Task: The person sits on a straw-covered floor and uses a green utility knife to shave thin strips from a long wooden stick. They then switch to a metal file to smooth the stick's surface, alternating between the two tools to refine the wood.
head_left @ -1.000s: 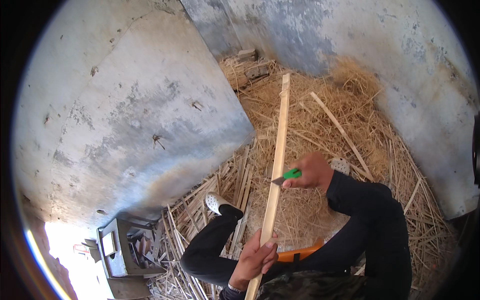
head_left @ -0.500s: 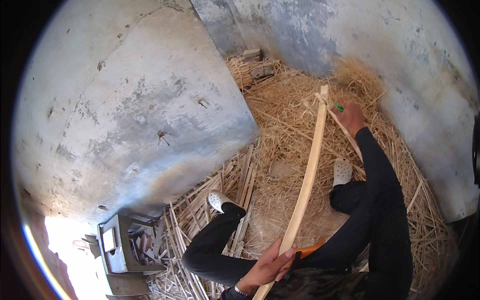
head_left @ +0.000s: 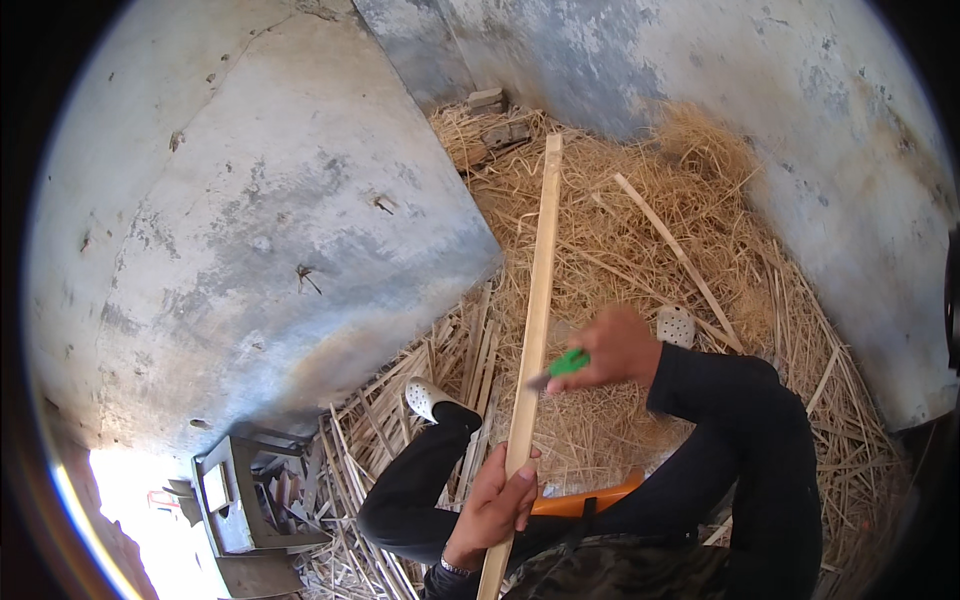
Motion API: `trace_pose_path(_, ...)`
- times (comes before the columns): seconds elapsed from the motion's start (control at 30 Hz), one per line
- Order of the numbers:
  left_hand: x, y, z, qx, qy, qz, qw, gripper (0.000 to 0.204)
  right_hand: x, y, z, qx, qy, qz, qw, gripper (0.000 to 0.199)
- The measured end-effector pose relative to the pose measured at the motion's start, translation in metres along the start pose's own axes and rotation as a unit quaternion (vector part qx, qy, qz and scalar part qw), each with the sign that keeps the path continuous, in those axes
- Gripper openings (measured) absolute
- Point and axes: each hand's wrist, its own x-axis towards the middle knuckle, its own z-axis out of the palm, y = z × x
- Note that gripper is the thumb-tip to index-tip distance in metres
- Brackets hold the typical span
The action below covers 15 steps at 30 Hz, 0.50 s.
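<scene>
A long pale strip of split bamboo or wood (head_left: 541, 290) points away from me, its near end beside my lap. My left hand (head_left: 492, 496) is wrapped around its lower part. My right hand (head_left: 618, 348), a little blurred, grips a green-handled knife (head_left: 568, 364). The short, dark blade reaches the strip's right edge, about midway along it; whether it cuts in cannot be made out. A thinner strip (head_left: 680, 262) lies on the shavings to the right, beyond my right hand.
Curly shavings (head_left: 600, 230) cover the floor, with many split strips (head_left: 370, 450) piled at left. Worn plaster walls (head_left: 270, 200) close in at left and far right. A grey wooden cabinet (head_left: 240, 500) stands at lower left. An orange object (head_left: 605, 497) lies by my lap.
My right hand has come from the far end of the strip back toward me with the knife. The strip's far end has swung left. The thinner strip now lies apart on the shavings.
</scene>
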Motion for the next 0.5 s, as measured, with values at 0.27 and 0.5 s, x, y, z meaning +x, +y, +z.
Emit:
trace_pose_path(0.27,0.002,0.005,0.003,0.026,0.014,-0.006,1.0,0.029,0.022,0.053,-0.002,-0.028,0.046,0.085,0.995,0.075)
trace_pose_path(0.5,-0.003,-0.004,-0.004,0.034,0.018,0.0,0.999,0.031,0.009,-0.004,0.008,-0.01,0.06,-0.007,0.998,0.081)
